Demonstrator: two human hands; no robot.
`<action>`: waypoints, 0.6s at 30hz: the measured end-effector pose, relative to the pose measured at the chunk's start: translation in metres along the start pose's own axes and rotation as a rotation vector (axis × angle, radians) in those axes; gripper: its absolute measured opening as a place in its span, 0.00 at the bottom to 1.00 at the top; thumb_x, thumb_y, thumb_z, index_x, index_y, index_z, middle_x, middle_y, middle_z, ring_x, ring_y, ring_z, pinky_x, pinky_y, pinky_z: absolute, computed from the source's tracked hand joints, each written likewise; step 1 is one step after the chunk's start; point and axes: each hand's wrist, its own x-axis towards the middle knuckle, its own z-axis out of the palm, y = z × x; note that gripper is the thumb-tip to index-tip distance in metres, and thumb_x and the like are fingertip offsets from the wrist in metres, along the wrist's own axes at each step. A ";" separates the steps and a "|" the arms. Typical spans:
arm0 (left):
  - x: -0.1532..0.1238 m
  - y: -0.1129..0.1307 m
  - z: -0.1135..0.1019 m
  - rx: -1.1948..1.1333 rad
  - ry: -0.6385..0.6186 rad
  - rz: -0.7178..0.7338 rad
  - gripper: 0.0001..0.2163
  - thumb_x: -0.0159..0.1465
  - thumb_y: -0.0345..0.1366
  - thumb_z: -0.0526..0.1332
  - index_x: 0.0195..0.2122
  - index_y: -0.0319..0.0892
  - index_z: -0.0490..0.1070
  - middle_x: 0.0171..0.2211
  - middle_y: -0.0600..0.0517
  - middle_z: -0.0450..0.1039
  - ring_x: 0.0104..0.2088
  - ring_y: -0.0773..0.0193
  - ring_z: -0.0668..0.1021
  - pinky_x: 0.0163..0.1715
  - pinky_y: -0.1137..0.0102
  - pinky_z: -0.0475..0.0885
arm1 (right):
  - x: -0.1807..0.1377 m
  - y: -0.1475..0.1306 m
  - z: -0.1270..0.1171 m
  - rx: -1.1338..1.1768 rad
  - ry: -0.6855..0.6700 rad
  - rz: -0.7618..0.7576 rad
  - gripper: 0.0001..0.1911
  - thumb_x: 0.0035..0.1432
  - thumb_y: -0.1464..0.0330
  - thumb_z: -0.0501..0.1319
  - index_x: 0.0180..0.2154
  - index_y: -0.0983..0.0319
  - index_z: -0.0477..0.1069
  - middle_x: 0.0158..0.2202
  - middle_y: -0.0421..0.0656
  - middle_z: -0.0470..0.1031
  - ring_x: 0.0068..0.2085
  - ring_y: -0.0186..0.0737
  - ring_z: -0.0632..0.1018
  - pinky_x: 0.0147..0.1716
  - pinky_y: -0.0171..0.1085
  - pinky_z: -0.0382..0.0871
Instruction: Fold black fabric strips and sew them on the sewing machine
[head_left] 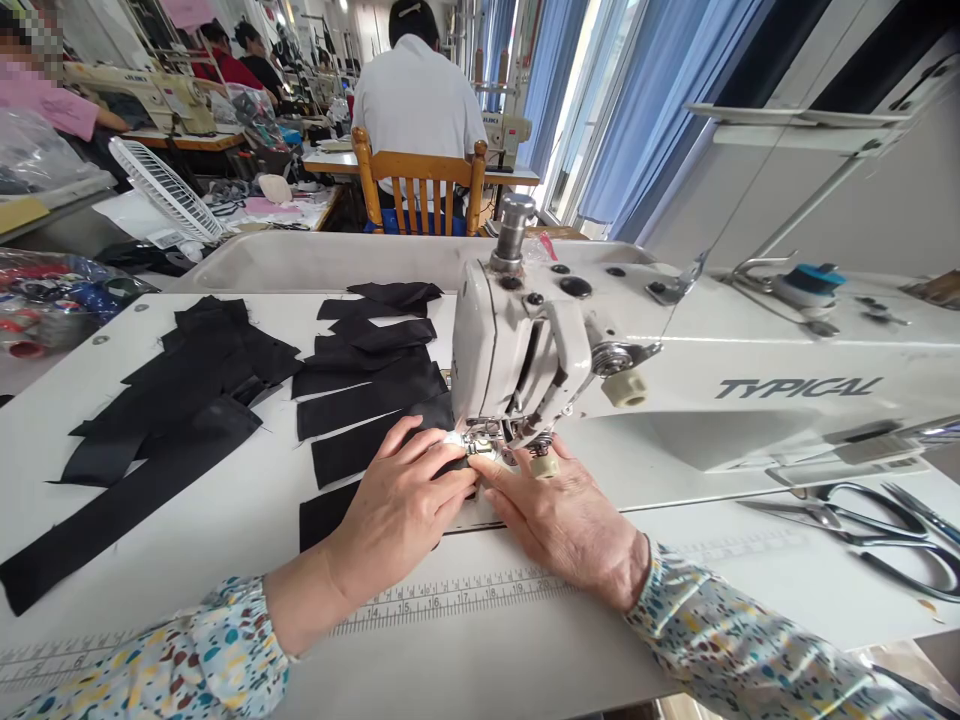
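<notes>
My left hand (401,500) rests on the bed of a white sewing machine (517,350), its bent fingers drawn together on a black fabric strip (448,466) at the presser foot (481,446). From the other side my right hand (566,515) meets the same strip, thumb and forefinger close together at its edge. The fingertips of both hands nearly touch below the needle area. Most of this strip is covered by the hands and foot. Beside and behind my left hand, several black fabric strips (367,393) lie in a row.
A heap of black strips (202,370) spreads over the left of the table. Large scissors (892,525) lie at the right. A printed ruler (450,597) runs along the front. Ahead, a person in a white shirt (420,95) sits on a wooden chair (424,165).
</notes>
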 end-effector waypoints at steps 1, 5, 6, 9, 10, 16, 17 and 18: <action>0.000 0.000 0.000 -0.002 -0.001 0.001 0.09 0.71 0.27 0.59 0.37 0.43 0.77 0.38 0.53 0.77 0.46 0.58 0.78 0.62 0.48 0.64 | 0.000 -0.001 0.000 -0.009 0.006 -0.002 0.19 0.74 0.67 0.50 0.59 0.62 0.72 0.44 0.51 0.76 0.48 0.51 0.74 0.53 0.53 0.68; -0.001 -0.002 0.002 -0.007 0.015 0.006 0.09 0.72 0.28 0.59 0.38 0.43 0.78 0.39 0.53 0.78 0.46 0.59 0.78 0.62 0.48 0.64 | 0.002 -0.003 0.000 -0.030 0.022 -0.007 0.19 0.73 0.67 0.50 0.58 0.63 0.72 0.46 0.51 0.77 0.48 0.51 0.74 0.55 0.53 0.67; -0.002 -0.002 0.003 -0.007 0.020 0.006 0.09 0.72 0.28 0.59 0.38 0.43 0.78 0.39 0.53 0.78 0.46 0.59 0.78 0.62 0.48 0.64 | 0.002 -0.003 -0.001 -0.030 0.023 -0.007 0.19 0.73 0.67 0.50 0.58 0.63 0.72 0.47 0.51 0.77 0.47 0.50 0.74 0.55 0.53 0.68; -0.002 -0.002 0.003 -0.010 0.024 0.002 0.09 0.72 0.27 0.59 0.38 0.43 0.78 0.39 0.53 0.78 0.46 0.60 0.78 0.63 0.48 0.63 | 0.003 -0.004 -0.002 -0.021 0.017 0.001 0.19 0.73 0.68 0.50 0.58 0.63 0.72 0.47 0.52 0.78 0.45 0.50 0.74 0.53 0.53 0.69; -0.002 -0.002 0.004 -0.012 0.024 0.000 0.09 0.72 0.27 0.59 0.38 0.43 0.78 0.39 0.53 0.78 0.45 0.60 0.78 0.63 0.48 0.63 | 0.003 -0.004 -0.002 -0.018 0.014 0.003 0.19 0.73 0.68 0.50 0.58 0.63 0.72 0.46 0.52 0.78 0.45 0.50 0.74 0.52 0.53 0.69; -0.001 -0.002 0.003 -0.013 0.019 0.003 0.09 0.72 0.27 0.59 0.37 0.42 0.77 0.38 0.54 0.77 0.44 0.60 0.78 0.63 0.49 0.64 | 0.002 -0.003 -0.001 -0.004 0.017 0.000 0.19 0.73 0.68 0.51 0.58 0.64 0.72 0.46 0.52 0.78 0.48 0.52 0.74 0.55 0.55 0.68; -0.002 -0.003 0.003 -0.011 0.018 0.002 0.09 0.72 0.27 0.59 0.36 0.42 0.77 0.38 0.53 0.78 0.43 0.61 0.78 0.63 0.48 0.64 | 0.002 -0.002 0.000 -0.002 0.018 -0.005 0.19 0.73 0.67 0.51 0.59 0.64 0.72 0.47 0.52 0.78 0.48 0.53 0.74 0.55 0.55 0.68; -0.002 -0.003 0.003 -0.010 0.016 -0.001 0.09 0.72 0.27 0.58 0.36 0.42 0.77 0.39 0.53 0.78 0.43 0.61 0.78 0.63 0.48 0.64 | 0.002 -0.002 0.000 0.003 0.018 -0.009 0.19 0.73 0.67 0.51 0.59 0.64 0.72 0.47 0.52 0.78 0.49 0.53 0.74 0.55 0.55 0.67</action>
